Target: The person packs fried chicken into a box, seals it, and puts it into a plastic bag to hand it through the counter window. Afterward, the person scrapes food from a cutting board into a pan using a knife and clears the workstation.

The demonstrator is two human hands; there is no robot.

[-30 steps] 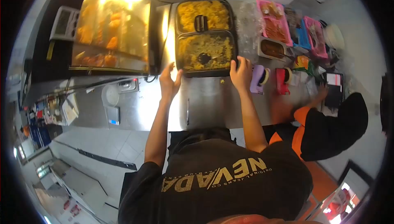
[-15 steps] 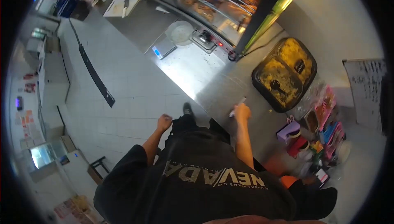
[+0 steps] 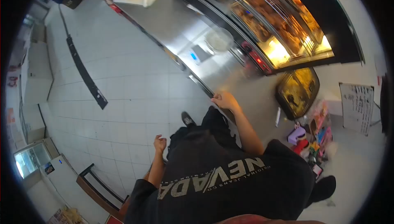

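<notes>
- Right hand (image 3: 223,99): fingers curled at the steel counter (image 3: 258,97) edge; cannot tell whether clenched
- Left hand (image 3: 160,143): released, fingers half-curled over tiled floor (image 3: 135,113)
- Digital scale (image 3: 202,54): on counter, beside translucent bowl (image 3: 219,40); likely light, stiff; best gripped by opposite edges

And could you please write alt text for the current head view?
Person's right hand at the edge of a steel counter, left hand above tiled floor; a digital scale and lit food display case stand on the counter.
</notes>
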